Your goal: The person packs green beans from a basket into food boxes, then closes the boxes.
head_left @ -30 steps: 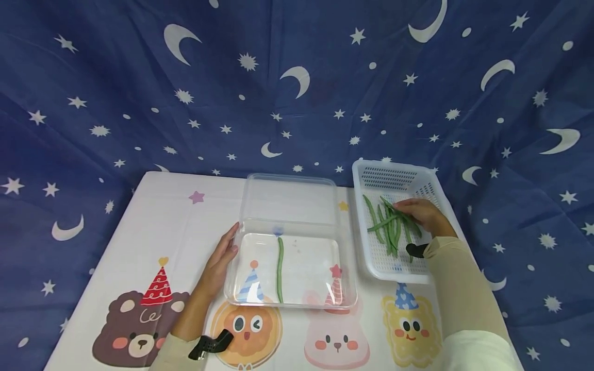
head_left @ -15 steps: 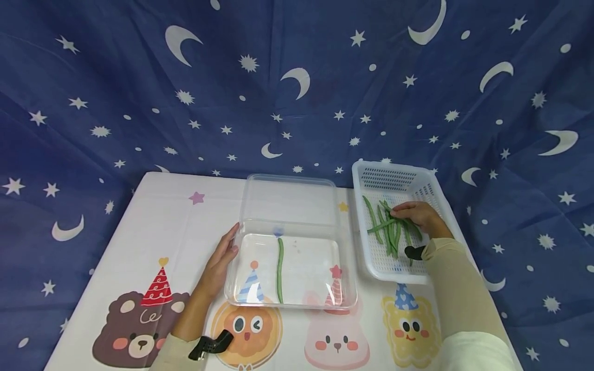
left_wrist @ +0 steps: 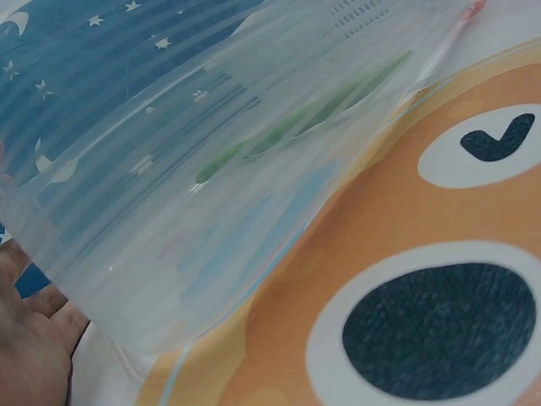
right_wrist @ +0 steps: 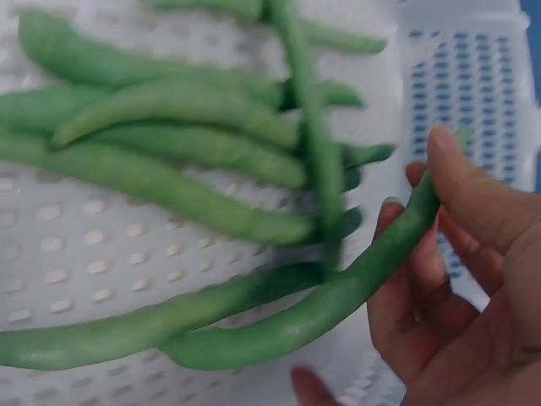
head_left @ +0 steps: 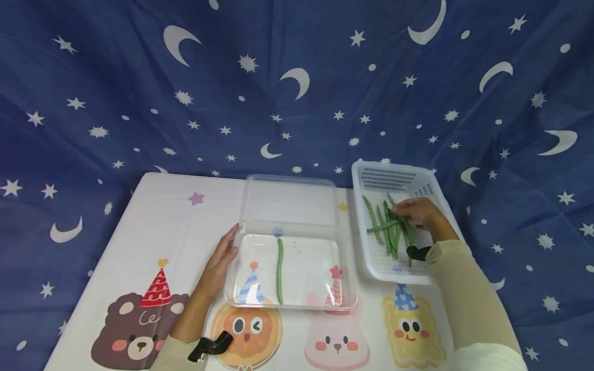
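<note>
In the right wrist view, my right hand [right_wrist: 461,279] pinches one end of a green bean [right_wrist: 296,326] between thumb and fingers. That hand [head_left: 419,214] is over the white slotted basket [head_left: 380,270], where several more green beans [head_left: 384,226] lie in a loose pile. At the left side of a clear plastic container [head_left: 306,307], my left hand [head_left: 220,263] rests against the wall with its fingers fairly straight. A single green bean [head_left: 280,270] lies lengthwise on the container's floor. The left wrist view shows that bean [left_wrist: 296,118] through the container wall, and part of the left hand [left_wrist: 34,326].
A clear lid [head_left: 290,198] joins the container's back edge and lies folded away from me. The white tablecloth [head_left: 185,226] carries cartoon prints. Behind the table hangs a dark blue cloth [head_left: 325,93] with moons and stars.
The right hand has shifted slightly within the basket, and the bean at its fingertips has changed its angle. My left hand and the container look unchanged.
</note>
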{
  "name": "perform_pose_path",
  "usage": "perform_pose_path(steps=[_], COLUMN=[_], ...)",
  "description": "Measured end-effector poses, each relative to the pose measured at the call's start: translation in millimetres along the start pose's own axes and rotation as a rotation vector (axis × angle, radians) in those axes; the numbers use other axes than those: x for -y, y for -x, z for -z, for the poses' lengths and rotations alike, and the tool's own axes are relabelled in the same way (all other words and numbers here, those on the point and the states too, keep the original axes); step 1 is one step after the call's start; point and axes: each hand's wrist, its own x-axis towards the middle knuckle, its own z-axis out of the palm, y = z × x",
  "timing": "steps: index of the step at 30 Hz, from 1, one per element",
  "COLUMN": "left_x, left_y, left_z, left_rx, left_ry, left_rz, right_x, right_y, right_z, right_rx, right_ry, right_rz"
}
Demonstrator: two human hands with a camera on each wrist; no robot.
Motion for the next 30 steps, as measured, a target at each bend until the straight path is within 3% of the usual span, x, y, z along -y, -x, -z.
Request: perform_pose_path(steps=[13,23,30], left_x=[-1.0,-0.5,-1.0], left_y=[1.7,2.5,0.0], left_z=[1.0,0.1,0.6], left_rx=[-0.003,0.001,-0.003], left_ry=[0.004,-0.008,-0.008], left_rz=[0.017,0.022,0.022], right_x=[35,48,58], right_y=[40.0,65.1,84.3], right_z=[0,-6,-12], right_rx=[0.003,0.134,0.171], right_ry=[-0.033,-0.141,-0.185], right_rz=[0.166,0.236,0.293])
